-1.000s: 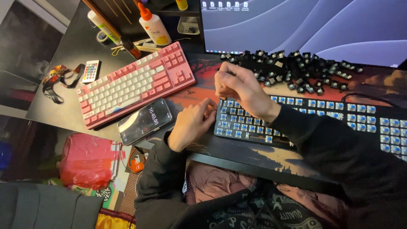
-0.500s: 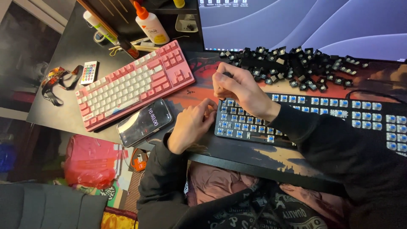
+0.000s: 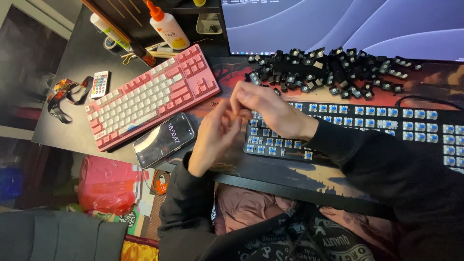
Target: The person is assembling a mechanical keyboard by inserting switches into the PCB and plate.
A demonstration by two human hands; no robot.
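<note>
Dark desk (image 3: 72,63), front edge: left hand (image 3: 215,137) and right hand (image 3: 263,108), fingertips pressed together over bare-switch keyboard (image 3: 367,125), grasp unclear; keycaps (image 3: 328,70) light, stiff, pinch by sides.

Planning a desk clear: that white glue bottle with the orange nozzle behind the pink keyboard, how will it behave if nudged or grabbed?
The glue bottle stands upright and tapers to a narrow nozzle, so it probably tips easily if pushed high. Its plastic body looks soft, likely giving under a squeeze. Smooth sides may be a little slippery. It stands close behind the pink keyboard, so a fall would likely land there.
</note>
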